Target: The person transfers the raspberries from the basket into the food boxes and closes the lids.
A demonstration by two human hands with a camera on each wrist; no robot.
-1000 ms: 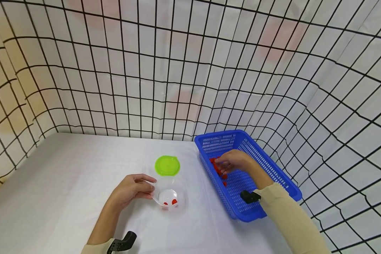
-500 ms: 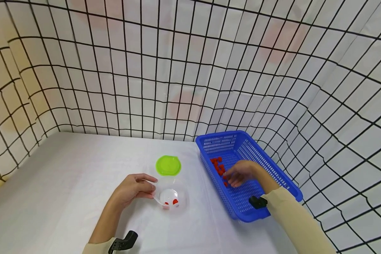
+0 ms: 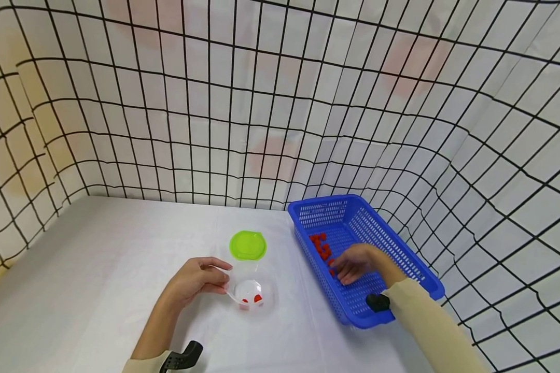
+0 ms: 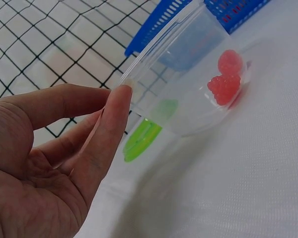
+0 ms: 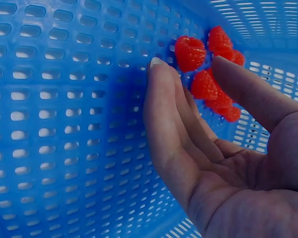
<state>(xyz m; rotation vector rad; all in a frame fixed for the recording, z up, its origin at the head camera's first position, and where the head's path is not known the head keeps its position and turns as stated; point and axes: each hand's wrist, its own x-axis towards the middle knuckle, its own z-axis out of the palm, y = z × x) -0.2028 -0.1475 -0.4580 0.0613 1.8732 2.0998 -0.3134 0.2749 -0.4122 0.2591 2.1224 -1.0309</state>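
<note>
While the left hand pinches the rim of a clear bowl at the white table, the right hand hangs inside a blue basket, thumb and fingers apart and no fruit visibly caught between them, just beside a cluster of red berries. Two berries lie in the bowl, with a green lid beyond it. Raspberry-shaped and glossy (real or moulded, it is impossible to tell), the loose fruit looks light and perhaps soft enough to dent; a gentle pinch around the sides seems the safest hold. The bowl, apparently thin plastic, likely weighs little and may flex or slide, making its rim a sensible grip. Overlap in the basket defies an exact count, the right hand hides some of the floor, the bowl's outline fades against white, whether its base sits flat is unclear, and both sleeves run out of frame
</note>
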